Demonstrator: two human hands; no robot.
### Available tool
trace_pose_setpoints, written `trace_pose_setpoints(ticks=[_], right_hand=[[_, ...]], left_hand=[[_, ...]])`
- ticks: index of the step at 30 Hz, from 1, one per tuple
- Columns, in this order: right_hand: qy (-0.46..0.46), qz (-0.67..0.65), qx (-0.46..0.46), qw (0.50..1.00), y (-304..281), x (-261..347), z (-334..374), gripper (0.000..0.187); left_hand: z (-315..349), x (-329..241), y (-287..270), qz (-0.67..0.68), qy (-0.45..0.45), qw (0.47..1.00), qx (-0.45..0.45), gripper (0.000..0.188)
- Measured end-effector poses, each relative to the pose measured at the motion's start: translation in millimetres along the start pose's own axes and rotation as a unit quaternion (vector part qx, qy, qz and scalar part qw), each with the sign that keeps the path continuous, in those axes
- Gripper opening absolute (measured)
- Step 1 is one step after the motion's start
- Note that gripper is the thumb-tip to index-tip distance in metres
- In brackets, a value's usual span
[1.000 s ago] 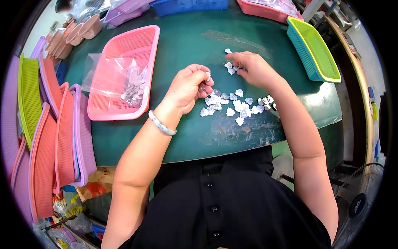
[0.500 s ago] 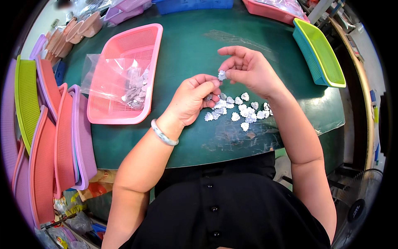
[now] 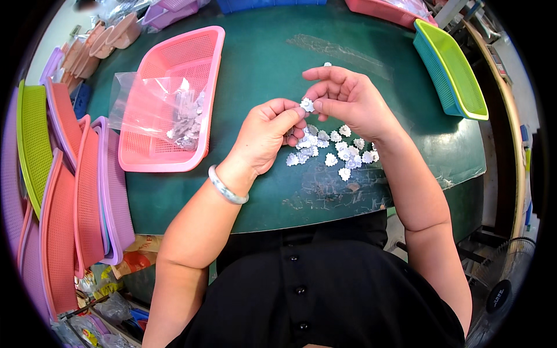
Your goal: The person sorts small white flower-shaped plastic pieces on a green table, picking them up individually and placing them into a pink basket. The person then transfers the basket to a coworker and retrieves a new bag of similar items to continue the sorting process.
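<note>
Between my two hands is a small silvery flower-shaped piece (image 3: 307, 104), held up above the green table. My left hand (image 3: 268, 129) pinches its edge with thumb and forefinger, and its curled lower fingers seem to hold another grey piece. From the other side my right hand (image 3: 351, 101) closes thumb and fingertips on the same flower-shaped piece. Below the hands lies a loose cluster of similar scalloped pieces (image 3: 348, 152). One more such piece (image 3: 328, 64) shows just beyond my right hand. A pale bangle is on my left wrist.
A pink basket (image 3: 217, 64) at the left holds a clear plastic bag (image 3: 139, 104) with more grey pieces. A green-and-teal basket (image 3: 447, 75) stands at the right edge. Stacked purple, green and pink baskets (image 3: 87, 197) crowd the left side. A fan (image 3: 505, 278) is at lower right.
The pinched piece now shows its face more fully. A piece has come into sight on the table beyond my right hand. My hands have hardly shifted.
</note>
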State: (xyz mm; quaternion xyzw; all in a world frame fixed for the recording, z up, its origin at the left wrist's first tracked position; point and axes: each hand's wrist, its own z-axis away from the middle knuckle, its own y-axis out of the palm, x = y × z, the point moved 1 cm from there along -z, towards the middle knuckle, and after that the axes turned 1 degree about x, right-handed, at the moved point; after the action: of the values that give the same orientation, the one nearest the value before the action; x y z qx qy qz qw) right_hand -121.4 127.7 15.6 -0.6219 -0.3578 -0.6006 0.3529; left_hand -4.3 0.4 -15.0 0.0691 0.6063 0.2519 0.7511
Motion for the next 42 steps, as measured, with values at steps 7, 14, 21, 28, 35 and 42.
trace_pose_setpoints(ticks=[7, 14, 21, 28, 35, 42], right_hand=[[-0.175, 0.171, 0.006, 0.97, 2.2, -6.9, 3.1, 0.036], [-0.174, 0.23, -0.053, 0.956, -14.8, -8.5, -1.5, 0.034], [-0.07, 0.449, -0.031, 0.89, -34.1, -13.7, -3.3, 0.042], [-0.099, 0.475, -0.032, 0.874, -33.9, -15.2, -2.3, 0.047], [-0.022, 0.309, -0.057, 0.949, -32.8, -13.1, -3.7, 0.039], [0.041, 0.053, -0.026, 0.997, -15.0, -3.8, 0.8, 0.038]], left_hand=[[0.2, -2.4, 0.8, 0.103, -0.033, 0.994, 0.015, 0.017], [-1.9, -1.1, -2.9, 0.126, -0.019, 0.992, 0.019, 0.025], [-2.2, -0.8, -4.4, 0.115, -0.018, 0.993, 0.016, 0.027], [-1.4, -2.4, -3.0, 0.115, -0.02, 0.993, 0.016, 0.024], [-0.5, -2.5, -4.8, 0.094, -0.029, 0.995, 0.008, 0.013], [-0.7, -1.7, -0.1, 0.063, -0.037, 0.997, -0.002, 0.011]])
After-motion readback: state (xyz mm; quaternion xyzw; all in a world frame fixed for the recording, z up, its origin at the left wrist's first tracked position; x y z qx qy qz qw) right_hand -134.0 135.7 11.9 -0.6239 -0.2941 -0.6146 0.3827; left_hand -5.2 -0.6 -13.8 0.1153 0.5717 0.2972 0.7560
